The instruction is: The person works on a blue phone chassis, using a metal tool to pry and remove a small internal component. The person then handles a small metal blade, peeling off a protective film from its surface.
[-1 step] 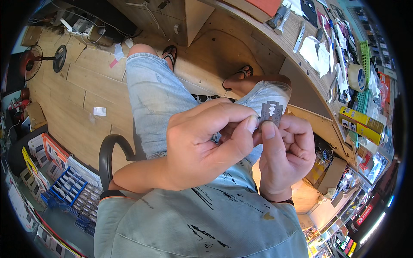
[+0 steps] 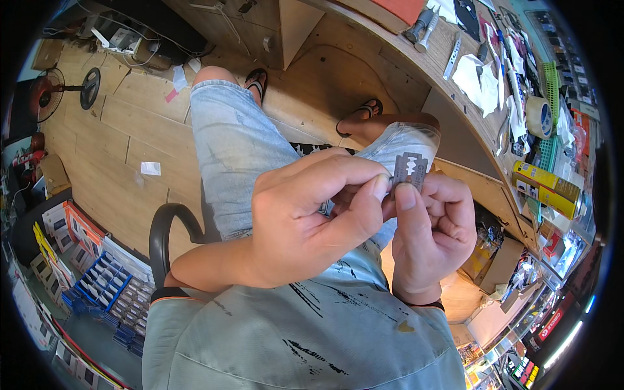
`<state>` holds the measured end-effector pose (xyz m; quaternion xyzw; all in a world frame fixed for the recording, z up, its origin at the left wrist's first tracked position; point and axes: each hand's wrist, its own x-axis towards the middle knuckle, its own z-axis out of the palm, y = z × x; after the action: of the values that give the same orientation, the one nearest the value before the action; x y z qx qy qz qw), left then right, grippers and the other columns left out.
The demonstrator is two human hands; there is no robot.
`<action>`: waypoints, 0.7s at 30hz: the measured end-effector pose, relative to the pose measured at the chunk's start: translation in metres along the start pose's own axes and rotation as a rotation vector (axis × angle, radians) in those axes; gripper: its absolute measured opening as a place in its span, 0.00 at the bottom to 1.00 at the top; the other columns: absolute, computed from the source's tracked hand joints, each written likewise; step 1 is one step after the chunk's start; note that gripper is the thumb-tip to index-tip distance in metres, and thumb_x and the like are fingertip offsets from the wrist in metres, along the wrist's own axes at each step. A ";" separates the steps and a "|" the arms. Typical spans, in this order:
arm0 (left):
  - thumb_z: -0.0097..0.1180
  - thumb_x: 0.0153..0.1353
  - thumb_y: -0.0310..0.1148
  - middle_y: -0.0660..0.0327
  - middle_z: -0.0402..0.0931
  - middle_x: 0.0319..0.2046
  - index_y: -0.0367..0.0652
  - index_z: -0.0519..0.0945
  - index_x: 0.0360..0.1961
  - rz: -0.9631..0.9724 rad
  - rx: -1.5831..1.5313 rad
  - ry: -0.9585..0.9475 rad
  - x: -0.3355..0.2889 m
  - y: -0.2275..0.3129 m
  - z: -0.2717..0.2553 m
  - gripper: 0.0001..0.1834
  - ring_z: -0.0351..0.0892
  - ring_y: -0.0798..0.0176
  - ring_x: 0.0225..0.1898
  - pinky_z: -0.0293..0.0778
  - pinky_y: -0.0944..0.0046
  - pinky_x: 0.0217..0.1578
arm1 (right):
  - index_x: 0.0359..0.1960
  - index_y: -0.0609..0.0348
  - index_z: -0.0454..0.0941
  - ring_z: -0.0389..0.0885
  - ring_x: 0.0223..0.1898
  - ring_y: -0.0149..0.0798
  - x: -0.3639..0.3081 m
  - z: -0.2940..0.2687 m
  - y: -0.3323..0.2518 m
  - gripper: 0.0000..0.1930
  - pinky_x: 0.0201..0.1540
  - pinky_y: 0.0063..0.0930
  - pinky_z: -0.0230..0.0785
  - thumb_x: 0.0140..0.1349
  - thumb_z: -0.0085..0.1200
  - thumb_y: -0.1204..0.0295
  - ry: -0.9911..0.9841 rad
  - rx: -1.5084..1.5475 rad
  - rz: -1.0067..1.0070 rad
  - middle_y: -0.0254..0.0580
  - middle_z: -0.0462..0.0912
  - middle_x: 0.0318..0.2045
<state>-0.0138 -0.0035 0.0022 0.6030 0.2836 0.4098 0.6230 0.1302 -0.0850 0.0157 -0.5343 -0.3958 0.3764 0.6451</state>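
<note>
Head view: the right hand [image 2: 432, 240] pinches a slotted razor blade [image 2: 418, 171] under its thumb, in front of the jeans [image 2: 240, 153]. The left hand's [image 2: 312, 218] thumb and forefinger press together at the blade's left edge — whether they grip anything, I cannot tell — and a yellow can [image 2: 547, 188] lies farther right.

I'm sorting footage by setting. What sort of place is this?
Probably a small repair workshop or shop, judging by the wooden bench, the tools on it, and the blue tray of small items at lower left.
</note>
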 end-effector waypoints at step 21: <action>0.57 0.68 0.18 0.56 0.81 0.31 0.25 0.82 0.43 -0.001 -0.012 0.000 0.003 -0.006 -0.001 0.07 0.73 0.74 0.27 0.68 0.74 0.26 | 0.48 0.72 0.69 0.87 0.35 0.33 0.006 0.002 0.004 0.10 0.39 0.25 0.80 0.69 0.54 0.89 0.002 0.108 0.040 0.52 0.86 0.34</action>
<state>-0.0121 0.0005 -0.0032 0.5990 0.2814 0.4109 0.6270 0.1308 -0.0784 0.0127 -0.5068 -0.3637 0.4095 0.6657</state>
